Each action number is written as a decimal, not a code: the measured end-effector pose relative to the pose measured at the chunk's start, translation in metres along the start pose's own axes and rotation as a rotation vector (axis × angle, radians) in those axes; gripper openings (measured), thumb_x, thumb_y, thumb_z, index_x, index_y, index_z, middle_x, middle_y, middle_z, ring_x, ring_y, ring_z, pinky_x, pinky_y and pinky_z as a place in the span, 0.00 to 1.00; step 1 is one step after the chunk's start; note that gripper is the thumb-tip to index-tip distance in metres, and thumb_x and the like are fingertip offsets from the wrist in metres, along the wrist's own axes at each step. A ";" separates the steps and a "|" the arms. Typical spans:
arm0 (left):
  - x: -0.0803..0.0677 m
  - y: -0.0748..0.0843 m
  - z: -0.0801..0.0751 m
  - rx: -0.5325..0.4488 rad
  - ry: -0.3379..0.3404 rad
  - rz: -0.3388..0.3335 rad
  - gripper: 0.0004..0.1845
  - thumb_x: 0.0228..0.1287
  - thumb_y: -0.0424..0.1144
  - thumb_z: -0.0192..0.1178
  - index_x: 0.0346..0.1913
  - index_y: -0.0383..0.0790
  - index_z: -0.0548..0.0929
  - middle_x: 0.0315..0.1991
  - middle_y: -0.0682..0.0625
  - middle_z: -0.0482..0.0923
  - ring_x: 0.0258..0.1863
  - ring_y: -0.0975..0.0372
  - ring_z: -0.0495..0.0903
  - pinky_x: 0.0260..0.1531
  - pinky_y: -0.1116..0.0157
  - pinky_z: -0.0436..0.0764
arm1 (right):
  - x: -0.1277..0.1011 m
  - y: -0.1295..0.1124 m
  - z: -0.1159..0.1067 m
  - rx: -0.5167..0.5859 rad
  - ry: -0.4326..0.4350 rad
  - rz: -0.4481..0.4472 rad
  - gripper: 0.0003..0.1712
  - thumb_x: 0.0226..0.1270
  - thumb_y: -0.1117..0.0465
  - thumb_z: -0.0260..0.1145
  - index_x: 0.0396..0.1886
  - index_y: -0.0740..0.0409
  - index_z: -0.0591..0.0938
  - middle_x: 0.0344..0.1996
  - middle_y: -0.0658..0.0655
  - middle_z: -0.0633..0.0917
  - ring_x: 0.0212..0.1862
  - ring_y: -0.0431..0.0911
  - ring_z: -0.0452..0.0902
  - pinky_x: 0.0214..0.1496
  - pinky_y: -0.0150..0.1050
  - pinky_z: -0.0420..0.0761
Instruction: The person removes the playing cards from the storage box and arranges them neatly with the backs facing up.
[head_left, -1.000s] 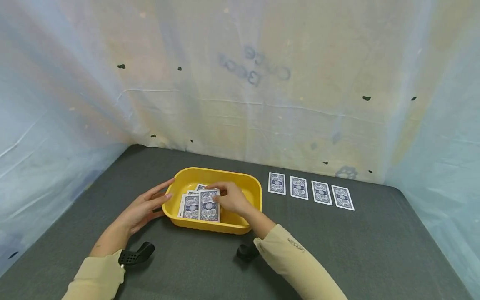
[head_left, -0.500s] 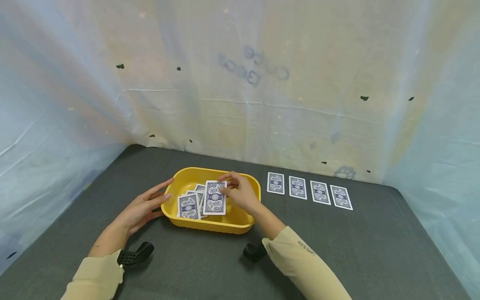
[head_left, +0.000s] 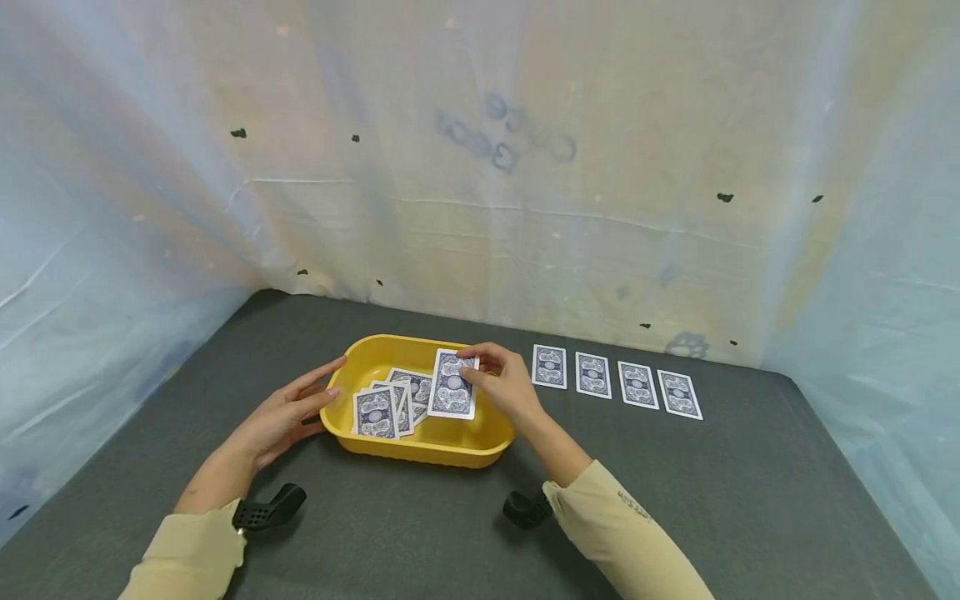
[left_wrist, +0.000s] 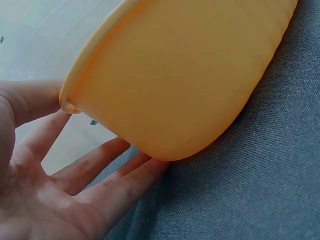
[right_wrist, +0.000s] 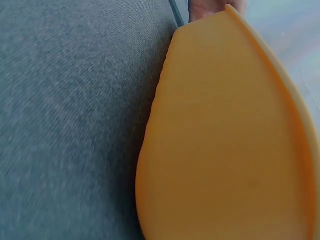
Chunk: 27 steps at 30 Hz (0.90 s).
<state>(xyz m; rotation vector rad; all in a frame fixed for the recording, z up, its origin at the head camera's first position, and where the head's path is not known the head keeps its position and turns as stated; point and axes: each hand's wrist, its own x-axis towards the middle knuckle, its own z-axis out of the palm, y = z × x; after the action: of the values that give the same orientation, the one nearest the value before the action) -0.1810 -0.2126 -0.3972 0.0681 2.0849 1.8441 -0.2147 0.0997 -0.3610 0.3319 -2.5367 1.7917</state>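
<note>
In the head view, my right hand point(head_left: 506, 385) pinches a blue-and-white patterned playing card point(head_left: 452, 392) between thumb and fingers. This card is face down, above the right half of a yellow plastic basin point(head_left: 420, 457). More face-down playing cards point(head_left: 375, 413) lie overlapped inside, towards the left. My left hand point(head_left: 281, 421) holds the basin's left end, its thumb over the rim. In the left wrist view, the fingers point(left_wrist: 100, 162) spread against the outer wall. From the right wrist, only the basin's outside point(right_wrist: 225, 135) and part of the other hand are visible; the held card is hidden.
Several face-down playing cards stand in a spaced row right of the basin, the nearest point(head_left: 550, 367) and the farthest point(head_left: 680, 395) among them. Dark grey cloth point(head_left: 405, 533) covers the table. A pale plastic curtain point(head_left: 480, 233) hangs behind it and along both sides.
My right hand has drawn one playing card off the pile and carried it to the right, uncovering cards beneath. The left hand stays at the basin's end.
</note>
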 end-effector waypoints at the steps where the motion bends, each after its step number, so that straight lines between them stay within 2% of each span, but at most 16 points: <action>1: 0.000 0.000 0.000 -0.002 -0.001 0.001 0.35 0.72 0.49 0.52 0.77 0.54 0.49 0.73 0.36 0.52 0.63 0.53 0.65 0.62 0.45 0.69 | -0.001 0.001 -0.002 0.004 0.004 0.004 0.12 0.59 0.66 0.68 0.44 0.58 0.86 0.46 0.57 0.84 0.42 0.45 0.75 0.48 0.35 0.74; 7: 0.000 -0.001 -0.001 -0.003 -0.007 0.006 0.36 0.72 0.49 0.52 0.77 0.55 0.49 0.73 0.37 0.51 0.64 0.53 0.65 0.63 0.45 0.68 | -0.009 -0.005 -0.016 0.023 0.027 0.007 0.16 0.58 0.67 0.69 0.48 0.61 0.84 0.48 0.59 0.83 0.43 0.47 0.75 0.49 0.34 0.75; 16: 0.002 -0.003 -0.001 0.007 -0.008 0.010 0.36 0.72 0.50 0.52 0.77 0.55 0.48 0.73 0.37 0.52 0.63 0.54 0.66 0.62 0.46 0.70 | -0.009 0.012 -0.037 0.096 0.052 0.029 0.19 0.58 0.68 0.69 0.51 0.62 0.82 0.48 0.64 0.82 0.40 0.45 0.76 0.41 0.27 0.75; 22: 0.002 -0.002 -0.001 0.010 -0.008 0.009 0.36 0.73 0.49 0.51 0.77 0.55 0.48 0.74 0.37 0.50 0.65 0.51 0.64 0.62 0.46 0.70 | -0.012 0.017 -0.049 0.088 0.092 0.029 0.19 0.58 0.68 0.69 0.51 0.63 0.82 0.46 0.66 0.82 0.39 0.49 0.75 0.39 0.27 0.75; 27: 0.001 -0.002 -0.001 0.012 -0.015 0.017 0.36 0.73 0.49 0.51 0.77 0.54 0.47 0.74 0.37 0.50 0.65 0.51 0.64 0.61 0.47 0.71 | -0.015 0.021 -0.057 0.093 0.110 0.044 0.19 0.59 0.69 0.68 0.52 0.63 0.81 0.46 0.69 0.80 0.37 0.45 0.76 0.39 0.27 0.76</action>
<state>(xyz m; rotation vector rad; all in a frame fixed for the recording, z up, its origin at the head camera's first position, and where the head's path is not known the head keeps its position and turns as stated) -0.1819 -0.2141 -0.3997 0.1031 2.0910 1.8354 -0.2098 0.1623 -0.3626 0.1749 -2.4108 1.8912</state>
